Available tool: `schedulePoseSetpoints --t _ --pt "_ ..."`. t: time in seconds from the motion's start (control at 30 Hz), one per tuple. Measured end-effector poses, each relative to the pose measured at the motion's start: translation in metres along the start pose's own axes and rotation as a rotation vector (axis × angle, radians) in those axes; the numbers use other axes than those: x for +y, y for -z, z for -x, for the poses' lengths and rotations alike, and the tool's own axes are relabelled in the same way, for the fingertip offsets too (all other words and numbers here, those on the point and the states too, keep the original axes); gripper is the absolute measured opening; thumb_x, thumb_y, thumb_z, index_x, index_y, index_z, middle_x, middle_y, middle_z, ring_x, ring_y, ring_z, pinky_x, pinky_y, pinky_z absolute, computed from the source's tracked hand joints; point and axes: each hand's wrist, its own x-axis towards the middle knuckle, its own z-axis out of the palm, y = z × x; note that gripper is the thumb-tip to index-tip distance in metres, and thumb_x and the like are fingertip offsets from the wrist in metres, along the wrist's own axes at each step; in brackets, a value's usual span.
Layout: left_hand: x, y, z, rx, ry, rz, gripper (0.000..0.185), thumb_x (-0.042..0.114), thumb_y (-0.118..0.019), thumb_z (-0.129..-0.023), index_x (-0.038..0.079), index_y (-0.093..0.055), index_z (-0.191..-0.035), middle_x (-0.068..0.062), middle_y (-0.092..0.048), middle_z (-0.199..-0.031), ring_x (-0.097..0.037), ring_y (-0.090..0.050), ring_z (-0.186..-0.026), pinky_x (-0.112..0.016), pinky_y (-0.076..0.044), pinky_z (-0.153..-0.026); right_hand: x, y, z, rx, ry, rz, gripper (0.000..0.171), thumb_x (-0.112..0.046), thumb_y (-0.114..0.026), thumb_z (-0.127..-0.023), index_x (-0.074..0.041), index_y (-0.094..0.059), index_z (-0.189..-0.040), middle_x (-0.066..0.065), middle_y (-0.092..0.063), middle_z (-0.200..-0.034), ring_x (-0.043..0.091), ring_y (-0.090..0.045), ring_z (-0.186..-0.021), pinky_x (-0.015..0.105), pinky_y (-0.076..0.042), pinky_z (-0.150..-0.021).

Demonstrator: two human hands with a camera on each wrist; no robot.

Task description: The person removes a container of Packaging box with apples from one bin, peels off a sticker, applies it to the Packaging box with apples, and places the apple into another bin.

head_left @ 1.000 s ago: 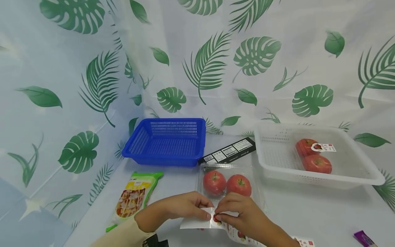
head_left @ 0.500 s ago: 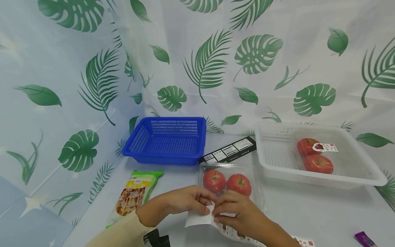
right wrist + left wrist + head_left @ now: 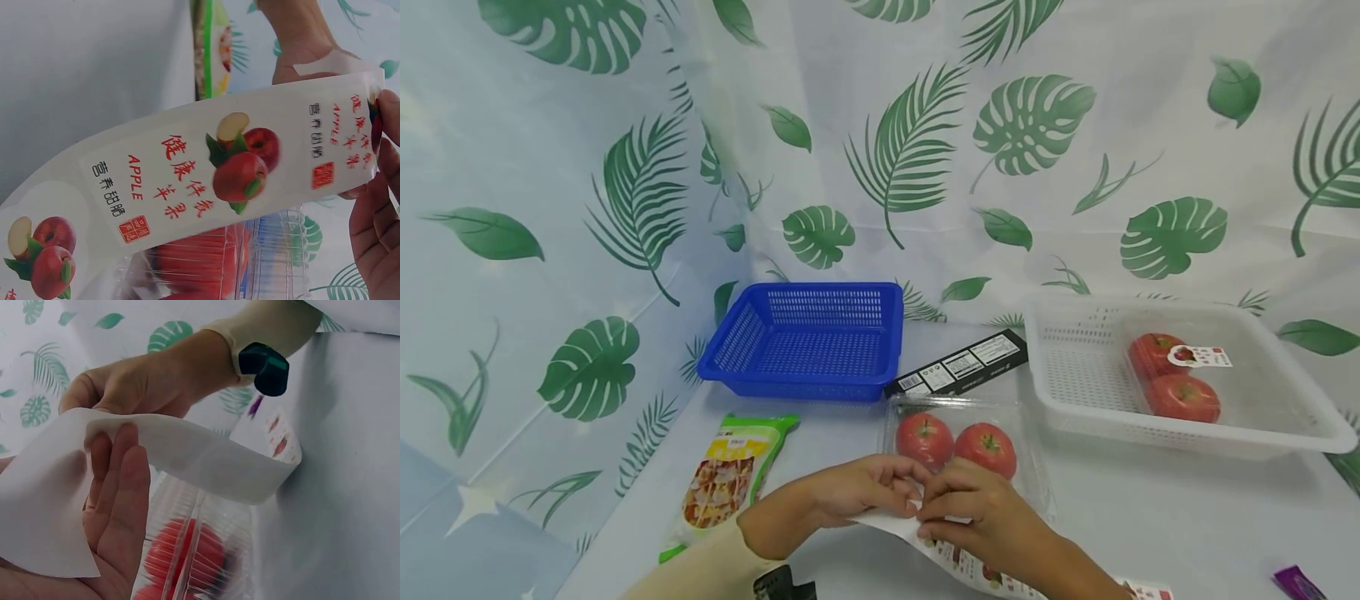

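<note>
Both hands meet over a strip of apple stickers (image 3: 962,567) at the front of the table. My left hand (image 3: 872,487) pinches its plain white end, and my right hand (image 3: 981,512) pinches it just beside. Printed apples and red lettering face the right wrist view on the sticker strip (image 3: 206,156). Its blank back (image 3: 200,456) shows in the left wrist view, bending away in a curve. Behind the hands stands a clear plastic box (image 3: 1033,467) with two red apples (image 3: 985,450) in it, partly hidden by my fingers.
A blue basket (image 3: 812,387) stands at the back left. A white basket (image 3: 1195,437) at the right holds packed apples (image 3: 1183,398) with a label (image 3: 1213,357). Between them lies a black box (image 3: 958,364). A green-edged food bag (image 3: 722,479) and a purple packet (image 3: 1296,582) lie at the sides.
The white end of the strip, spread out flat to the left before, is now turned so that less of it shows. My hands stay close together; the left fingers have shifted slightly up.
</note>
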Motion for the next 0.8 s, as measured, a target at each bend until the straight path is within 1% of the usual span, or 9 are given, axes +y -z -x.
schedulePoseSetpoints --t 0.07,0.23,0.37,0.5,0.63,0.73,0.8 --pt "-0.0001 0.0001 0.0003 0.009 0.008 0.007 0.034 -0.006 -0.052 -0.089 -0.004 -0.049 -0.124 -0.002 -0.068 -0.093 -0.009 -0.064 -0.080 -0.018 -0.052 -0.066 -0.0001 -0.0002 -0.0009 -0.005 0.002 0.001 0.008 -0.021 -0.073 -0.087 -0.015 -0.075 -0.092 -0.005 -0.061 -0.098 0.008 -0.056 -0.089 0.012 -0.048 -0.076" --pt "0.0009 0.0006 0.0009 0.036 0.019 0.021 0.036 -0.008 -0.051 -0.090 -0.001 -0.049 -0.125 0.002 -0.068 -0.086 -0.007 -0.064 -0.075 -0.017 -0.052 -0.063 -0.0019 0.0005 -0.0030 -0.043 -0.028 0.008 0.009 -0.022 -0.073 -0.088 -0.017 -0.075 -0.095 -0.007 -0.062 -0.099 0.007 -0.056 -0.090 0.013 -0.048 -0.078" --pt "0.0023 0.0005 0.0010 0.045 0.019 0.021 0.036 -0.009 -0.050 -0.090 -0.001 -0.049 -0.125 0.003 -0.068 -0.084 -0.006 -0.063 -0.073 -0.017 -0.051 -0.063 -0.0019 0.0008 -0.0032 -0.066 -0.039 0.009 0.009 -0.022 -0.072 -0.089 -0.018 -0.075 -0.095 -0.008 -0.062 -0.100 0.006 -0.056 -0.092 0.013 -0.048 -0.080" --pt "0.0030 0.0001 0.0011 0.061 0.033 0.001 0.036 -0.008 -0.051 -0.090 -0.001 -0.050 -0.126 0.003 -0.068 -0.082 -0.005 -0.061 -0.071 -0.017 -0.049 -0.062 -0.0003 0.0005 -0.0038 -0.050 0.000 0.007 0.008 -0.019 -0.074 -0.087 -0.017 -0.074 -0.094 -0.008 -0.062 -0.099 0.007 -0.057 -0.091 0.013 -0.048 -0.080" --pt "0.0018 0.0002 0.0018 0.059 0.052 0.006 0.036 -0.008 -0.051 -0.091 0.000 -0.050 -0.125 0.001 -0.068 -0.083 -0.007 -0.062 -0.070 -0.020 -0.052 -0.061 0.0005 0.0004 -0.0034 -0.037 0.030 -0.001 0.011 -0.014 -0.079 -0.082 -0.016 -0.073 -0.091 -0.008 -0.062 -0.097 0.007 -0.057 -0.088 0.013 -0.048 -0.079" --pt "0.0007 0.0008 0.0028 0.053 0.060 0.009 0.035 -0.010 -0.051 -0.091 -0.004 -0.050 -0.125 0.001 -0.068 -0.083 -0.008 -0.064 -0.071 -0.021 -0.053 -0.062 -0.0003 0.0017 -0.0020 -0.051 0.014 -0.022 0.014 -0.011 -0.081 -0.079 -0.016 -0.072 -0.090 -0.008 -0.061 -0.096 0.006 -0.056 -0.088 0.014 -0.048 -0.080" --pt "-0.0003 0.0019 0.0035 0.055 0.063 -0.005 0.035 -0.012 -0.051 -0.091 -0.009 -0.050 -0.125 0.002 -0.068 -0.083 -0.006 -0.063 -0.072 -0.019 -0.052 -0.063 -0.0006 0.0027 -0.0006 -0.058 0.001 -0.035 0.016 -0.009 -0.081 -0.078 -0.016 -0.071 -0.089 -0.008 -0.061 -0.095 0.006 -0.057 -0.087 0.014 -0.048 -0.080"
